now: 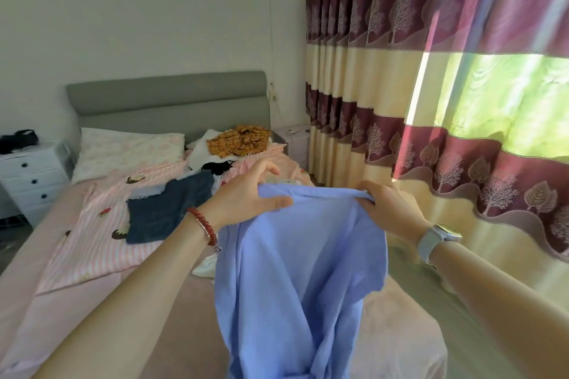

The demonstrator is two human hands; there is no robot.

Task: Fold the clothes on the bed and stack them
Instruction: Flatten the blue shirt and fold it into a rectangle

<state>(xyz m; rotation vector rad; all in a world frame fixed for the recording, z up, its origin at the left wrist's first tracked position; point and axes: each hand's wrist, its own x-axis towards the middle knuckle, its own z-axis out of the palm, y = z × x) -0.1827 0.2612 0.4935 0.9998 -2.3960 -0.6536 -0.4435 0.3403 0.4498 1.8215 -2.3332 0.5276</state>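
Pale grey walls and a grey padded headboard (167,101) frame a bed (77,301) covered in a pink sheet, with a pink striped printed blanket (92,243) spread across it to the left of the hands. Both hands are raised above the bed, holding up a light blue cotton garment (295,271) by its top edge, so the cloth hangs down between the forearms. The left hand (246,197), with a red bead bracelet (201,224) at the wrist, has its thumb pressed over the front of the edge and its fingers behind it. The right hand (391,209), with a pale blue watch (438,238) at the wrist, pinches the other corner with curled fingers. Just left of the left hand lies a dark blue denim piece (166,209) on the blanket. Beyond the hands, near the headboard, sits an orange checked garment (238,140) on a heap of white and black clothes. Cream and maroon striped curtains (431,71) hang to the right.
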